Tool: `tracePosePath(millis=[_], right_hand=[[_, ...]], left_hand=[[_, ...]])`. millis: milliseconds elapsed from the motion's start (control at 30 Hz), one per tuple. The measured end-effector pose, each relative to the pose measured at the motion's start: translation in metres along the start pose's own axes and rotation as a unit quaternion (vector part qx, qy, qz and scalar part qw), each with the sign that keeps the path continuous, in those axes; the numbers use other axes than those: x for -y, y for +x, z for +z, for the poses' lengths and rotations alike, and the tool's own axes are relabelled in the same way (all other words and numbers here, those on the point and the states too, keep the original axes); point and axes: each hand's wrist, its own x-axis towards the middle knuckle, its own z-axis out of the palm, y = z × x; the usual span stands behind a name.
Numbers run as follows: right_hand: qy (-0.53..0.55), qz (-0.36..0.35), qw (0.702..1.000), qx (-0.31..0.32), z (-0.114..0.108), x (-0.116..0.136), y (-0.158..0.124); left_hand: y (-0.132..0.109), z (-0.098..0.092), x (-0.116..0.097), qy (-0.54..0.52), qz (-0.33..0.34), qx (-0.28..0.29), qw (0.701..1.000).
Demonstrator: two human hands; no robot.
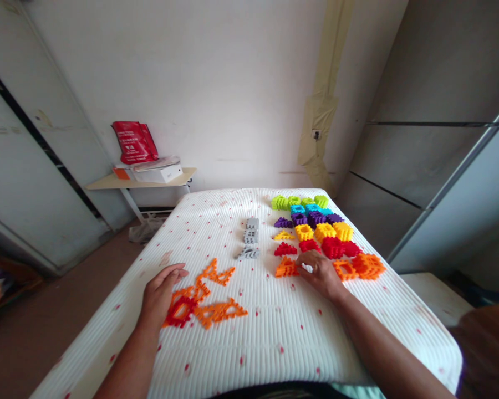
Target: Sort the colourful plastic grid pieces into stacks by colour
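Note:
My left hand [162,291] rests over the bed at the left, fingers loosely bent and nothing visible in them. Right beside it lies a flat joined group of orange interlocking building pieces [221,311], triangles among them, with a red square piece [180,311] at its near left. My right hand [319,272] reaches to the front row of sorted pieces. Its fingertips are closed at the right end of some orange triangle pieces [286,267]; the exact grip is partly hidden. An orange square piece [345,270] lies just right of that hand.
Behind are rows of red [332,247], yellow [325,231], purple [316,218], blue [311,208] and lime pieces [294,201]. Grey pieces [251,231] lie mid-bed on the white quilted cover [241,360]. A side table [103,182] carries a red bag [135,142].

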Motion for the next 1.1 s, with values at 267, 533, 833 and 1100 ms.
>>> tracePosePath(millis=[267, 533, 833, 1100], right_hand=[[-0.004, -0.024, 0.999, -0.04, -0.003, 0.004, 0.001], [0.038, -0.132, 0.99, -0.007, 0.039, 0.061, 0.011], [0.008, -0.103, 0.981, 0.166, 0.107, 0.103, 0.054], [-0.037, -0.102, 0.97, 0.218, 0.11, 0.101, 0.065]], left_hand=[[-0.001, 0.0, 0.0, 0.0, -0.009, -0.001, 1.0], [-0.002, 0.001, -0.001, 0.006, 0.009, 0.004, 1.0], [-0.001, 0.0, 0.002, 0.002, 0.011, 0.001, 1.0], [-0.001, 0.0, 0.001, -0.009, 0.009, 0.002, 1.0]])
